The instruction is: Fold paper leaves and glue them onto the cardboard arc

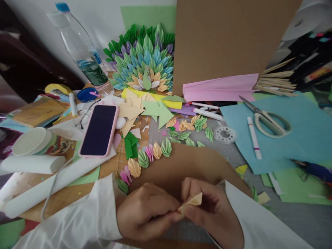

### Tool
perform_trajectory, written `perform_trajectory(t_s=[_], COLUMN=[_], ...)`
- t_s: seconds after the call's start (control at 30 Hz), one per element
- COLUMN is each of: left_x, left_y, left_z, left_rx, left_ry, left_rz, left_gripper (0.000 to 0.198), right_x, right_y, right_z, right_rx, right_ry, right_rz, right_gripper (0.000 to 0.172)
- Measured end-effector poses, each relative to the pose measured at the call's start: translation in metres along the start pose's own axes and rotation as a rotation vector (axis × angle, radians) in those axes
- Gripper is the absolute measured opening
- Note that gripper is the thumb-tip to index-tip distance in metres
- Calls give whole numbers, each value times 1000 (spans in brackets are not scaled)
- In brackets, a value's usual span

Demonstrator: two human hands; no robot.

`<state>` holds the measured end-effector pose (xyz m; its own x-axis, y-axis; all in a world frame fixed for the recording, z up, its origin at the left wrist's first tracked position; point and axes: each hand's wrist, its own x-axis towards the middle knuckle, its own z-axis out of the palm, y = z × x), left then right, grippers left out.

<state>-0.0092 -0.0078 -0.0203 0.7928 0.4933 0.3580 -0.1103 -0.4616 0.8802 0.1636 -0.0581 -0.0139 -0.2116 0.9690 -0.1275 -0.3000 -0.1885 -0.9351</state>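
Observation:
A small folded piece of pale yellow paper (194,200) is pinched between my two hands at the front of the table. My left hand (147,212) grips its lower left end with thumb and forefinger. On the other side, my right hand (210,211) holds the paper between thumb and fingers, and its wider end sticks up. Just beyond lies a brown cardboard piece (178,166) with a curved edge. Pleated paper leaves in green, pink and orange line its left rim, among them an orange leaf (134,167).
A phone (98,129), rolled white paper (52,186) and a paper cup (33,141) lie left. Scissors (269,121), a marker (254,138) and a blue-handled tool (316,171) are right. Behind stand a paper peacock (146,65), bottles (90,69) and a cardboard sheet (223,38).

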Motion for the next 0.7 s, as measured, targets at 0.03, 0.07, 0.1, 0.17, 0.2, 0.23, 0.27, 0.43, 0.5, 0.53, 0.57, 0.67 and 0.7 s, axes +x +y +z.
perform_trajectory(t_s=[0.03,0.07,0.1,0.17,0.2,0.23,0.27,0.43,0.5,0.53,0.57,0.67,0.7], left_x=[1,1,2,4,4,5,5,3,2,3,3,6,7], left_y=[1,2,4,7,8,9,9,6,5,5,6,9,9], left_z=[0,0,0,-1,-2,-3,-4,-1,1,1,1,-1,-2], left_rx=[5,12,23,46,56,67,81,160,176,182,184,135,103], left_ry=[21,44,56,54,46,40,40,122,140,144,144,124,114], left_rz=[-25,-46,-66,-94,-102,-107,-108,-23,-3,-5,-16,-105,-134], left_gripper=[21,23,23,24,24,24,23,24,26,26,27,30,30], right_x=[0,1,1,2,2,2,2,2,2,2,2,1,0], right_y=[0,1,2,4,5,6,7,8,8,8,7,7,7], right_z=[-1,-1,-1,-1,-1,0,0,3,3,3,2,1,1], right_rx=[-6,-7,1,34,56,76,86,20,-22,-33,-33,-4,8], right_ry=[4,11,17,28,33,36,37,63,88,93,95,94,96], right_rz=[-11,-26,-41,-64,-72,-71,-68,-118,-130,-127,-127,-132,-136], right_gripper=[41,40,39,35,32,30,28,21,22,24,25,23,21])
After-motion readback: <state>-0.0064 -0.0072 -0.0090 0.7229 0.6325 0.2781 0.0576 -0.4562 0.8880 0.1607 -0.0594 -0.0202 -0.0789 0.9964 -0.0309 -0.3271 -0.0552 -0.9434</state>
